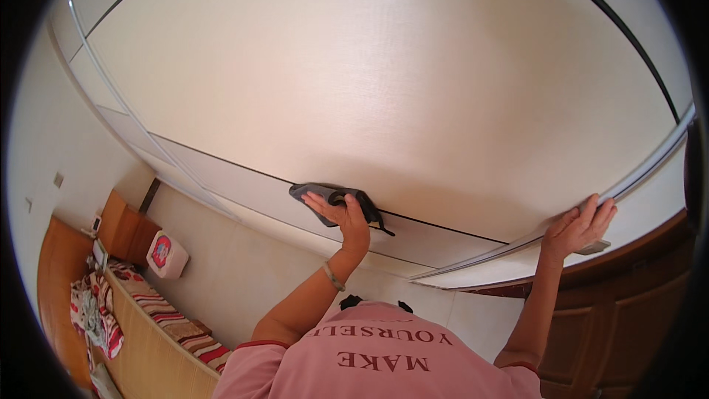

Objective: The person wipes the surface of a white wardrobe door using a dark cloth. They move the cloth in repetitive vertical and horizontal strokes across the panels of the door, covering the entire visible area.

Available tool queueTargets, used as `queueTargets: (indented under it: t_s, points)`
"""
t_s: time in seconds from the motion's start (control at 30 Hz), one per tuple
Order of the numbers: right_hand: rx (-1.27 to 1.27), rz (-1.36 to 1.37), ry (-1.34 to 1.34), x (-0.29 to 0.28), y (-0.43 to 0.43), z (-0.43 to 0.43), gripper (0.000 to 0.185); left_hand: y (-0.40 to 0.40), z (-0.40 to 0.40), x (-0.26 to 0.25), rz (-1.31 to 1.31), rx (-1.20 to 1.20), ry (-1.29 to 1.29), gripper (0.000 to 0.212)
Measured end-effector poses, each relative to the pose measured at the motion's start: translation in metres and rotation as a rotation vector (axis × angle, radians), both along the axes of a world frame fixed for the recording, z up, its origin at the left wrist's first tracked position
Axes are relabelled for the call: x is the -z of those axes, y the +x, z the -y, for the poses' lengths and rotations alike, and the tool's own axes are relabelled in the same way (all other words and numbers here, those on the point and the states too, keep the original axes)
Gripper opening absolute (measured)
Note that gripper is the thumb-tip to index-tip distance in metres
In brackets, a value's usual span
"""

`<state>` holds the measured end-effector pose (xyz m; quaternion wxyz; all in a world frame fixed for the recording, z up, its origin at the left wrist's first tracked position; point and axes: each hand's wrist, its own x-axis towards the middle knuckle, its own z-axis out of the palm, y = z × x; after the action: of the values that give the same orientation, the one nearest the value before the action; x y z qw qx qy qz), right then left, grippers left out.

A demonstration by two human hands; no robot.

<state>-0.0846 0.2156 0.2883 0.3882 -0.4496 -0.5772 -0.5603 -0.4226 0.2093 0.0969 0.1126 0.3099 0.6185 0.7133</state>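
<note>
My left hand (344, 215) presses a dark grey cloth (325, 194) against the lower part of a large cream sliding wardrobe door (354, 83). The cloth is bunched under the palm and lies across the thin black strip of the door, with a dark loop hanging from its right end. My right hand (581, 227) rests at the door's right edge, its fingers on the pale metal frame (653, 163), and holds no loose thing that I can see. A bangle circles my left wrist.
At the lower left stand a bed with a striped cover (166, 310), a wooden headboard (63, 288), a wooden nightstand (124, 230) and a white bin with a coloured lid (167, 255). A brown panelled wooden door (615, 332) stands at the lower right. Pale floor tiles (260, 271) lie below.
</note>
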Motion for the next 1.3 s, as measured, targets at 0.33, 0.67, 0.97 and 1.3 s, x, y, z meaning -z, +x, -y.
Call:
queueTargets:
  t_s: [0.33,0.67,0.97,1.3]
  points:
    - [-0.043,0.053,-0.080,-0.001,0.021,0.011,0.037,0.004,0.013,-0.014,0.090,0.083,0.060,0.084]
    - [-0.168,0.025,-0.064,-0.005,0.016,0.011,0.034,0.166,0.020,0.007,0.069,0.119,0.123,0.089]
    - [-0.236,0.060,-0.136,0.008,0.040,0.011,0.034,0.253,0.045,0.045,-0.983,0.367,0.035,0.065]
    - [-0.298,-0.006,-0.166,0.009,0.044,0.009,0.025,0.188,0.014,-0.185,-1.396,0.170,0.289,0.057]
